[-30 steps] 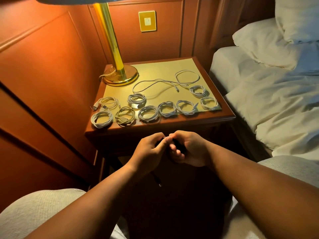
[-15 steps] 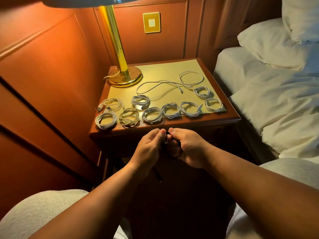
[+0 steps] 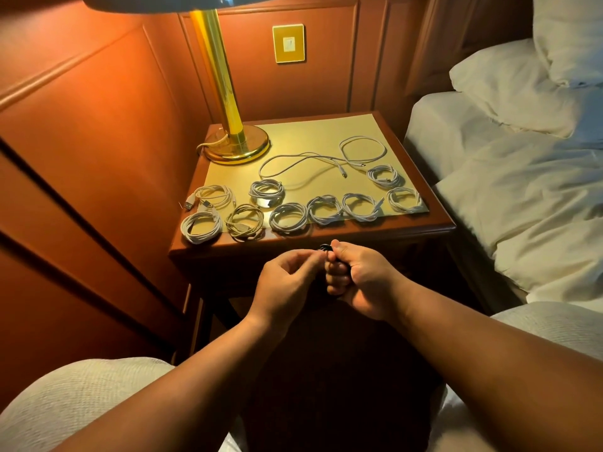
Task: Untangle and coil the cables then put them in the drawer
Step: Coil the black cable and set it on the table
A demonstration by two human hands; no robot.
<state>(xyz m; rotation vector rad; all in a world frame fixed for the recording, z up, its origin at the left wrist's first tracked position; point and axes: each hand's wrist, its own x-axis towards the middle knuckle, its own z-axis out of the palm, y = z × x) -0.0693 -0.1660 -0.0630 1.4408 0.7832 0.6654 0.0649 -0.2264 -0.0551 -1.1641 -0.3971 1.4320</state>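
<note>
The right hand (image 3: 362, 278) holds a dark cable (image 3: 325, 247) in its fist while the left hand (image 3: 287, 282) pinches its end to wind it, just off the desk's (image 3: 326, 234) front edge.

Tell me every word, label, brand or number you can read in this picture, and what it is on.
None can be read.
Gold wall switch plate: a small pale mark at its centre, too blurred to read.
White coiled cables on the wooden nightstand: no legible print.
Brass lamp base: no marking visible.
</note>
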